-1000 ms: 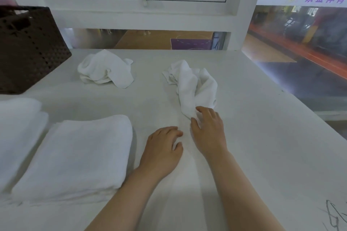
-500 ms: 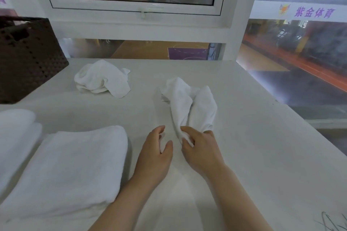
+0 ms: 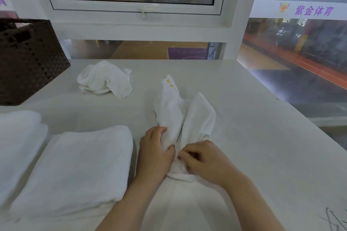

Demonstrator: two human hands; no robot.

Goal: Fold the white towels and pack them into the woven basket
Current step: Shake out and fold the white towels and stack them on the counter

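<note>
A crumpled white towel (image 3: 185, 112) with small yellow stitching lies in the middle of the white table (image 3: 253, 137). My left hand (image 3: 155, 153) grips its near left part, and my right hand (image 3: 203, 159) pinches its near edge with curled fingers. A second crumpled towel (image 3: 105, 78) lies farther back on the left. A folded white towel (image 3: 75, 170) sits at my near left, and another folded one (image 3: 18, 140) lies at the left edge. The dark brown woven basket (image 3: 28, 62) stands at the far left.
A white window frame (image 3: 139, 13) and wall close off the back of the table. The table's right edge (image 3: 293, 110) drops off beside a glass pane. Pen scribbles (image 3: 334, 219) mark the near right corner.
My right hand dragged the middle towel toward me. My left hand came over from the table and took hold of it, so both hands now hold its near end.
</note>
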